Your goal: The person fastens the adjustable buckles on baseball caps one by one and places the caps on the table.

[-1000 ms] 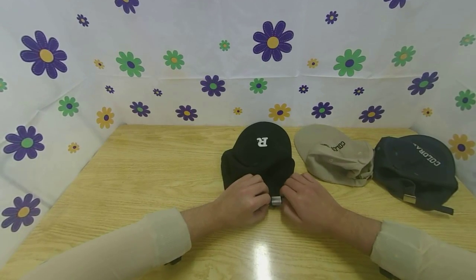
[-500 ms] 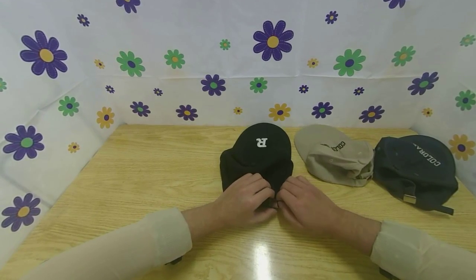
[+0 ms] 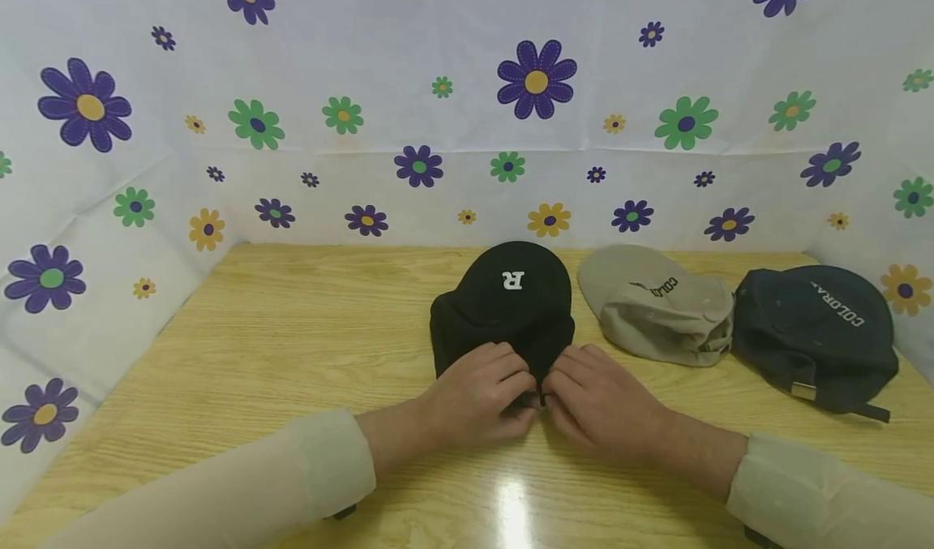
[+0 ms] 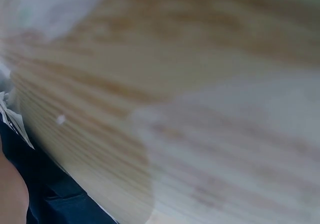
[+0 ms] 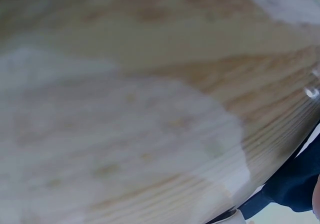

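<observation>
A black baseball cap [image 3: 511,314] with a white letter R lies on the table, its rounded brim pointing toward the back. At the cap's near edge my left hand [image 3: 477,395] pinches the back strap with curled fingers. Just across from it, my right hand [image 3: 601,395] pinches the strap's other side, the fingertips of both hands nearly meeting. A short dark bit of strap [image 3: 542,397] shows between them; the buckle is hidden by the fingers. Both wrist views show blurred wood grain, without the hands' fingers or the cap.
To the right lies a beige cap [image 3: 657,306] with dark lettering, its side crumpled. Beside it is a dark navy cap [image 3: 813,330] with a metal buckle and a loose strap end. A white flowered cloth [image 3: 467,38] hangs behind the wooden table [image 3: 292,314].
My hands have drawn closer together at the strap, and the metal buckle seen between them earlier is now covered. The black cap has shifted very slightly left; the other caps stay put.
</observation>
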Motion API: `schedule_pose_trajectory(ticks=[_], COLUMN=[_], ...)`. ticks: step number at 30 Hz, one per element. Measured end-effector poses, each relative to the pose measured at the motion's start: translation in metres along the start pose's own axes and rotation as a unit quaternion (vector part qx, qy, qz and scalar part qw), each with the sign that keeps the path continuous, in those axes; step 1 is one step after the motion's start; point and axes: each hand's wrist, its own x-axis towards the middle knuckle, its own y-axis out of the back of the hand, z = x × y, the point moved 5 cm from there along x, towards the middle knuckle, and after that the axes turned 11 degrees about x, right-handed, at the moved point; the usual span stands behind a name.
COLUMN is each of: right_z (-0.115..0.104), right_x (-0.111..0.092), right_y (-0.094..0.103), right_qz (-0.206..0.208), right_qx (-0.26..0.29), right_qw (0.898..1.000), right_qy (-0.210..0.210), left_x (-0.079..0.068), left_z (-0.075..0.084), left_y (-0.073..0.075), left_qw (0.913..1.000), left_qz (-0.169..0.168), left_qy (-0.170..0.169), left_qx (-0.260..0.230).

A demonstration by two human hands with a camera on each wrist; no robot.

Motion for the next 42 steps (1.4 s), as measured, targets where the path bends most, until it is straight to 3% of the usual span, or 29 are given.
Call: schedule_pose_trajectory(ticks=[22,42], right_z=[0.0026,0.0019], right_x=[0.0007,0.0016], right_y=[0.0009,0.0013], right_qz=[0.006,0.006], right_qx=[-0.029,-0.022], right_qw=[0.999,0.999], right_qy=[-0.016,-0.023], left_x=[-0.0009,-0.0011], left_z=[-0.0013,-0.0022], left_y=[-0.0001,-0.0004], left_qw=[0.9999,1.0], left_qz=[-0.002,-0.003], left_qy=[0.007,0.004], left_qx=[0.014,0.003])
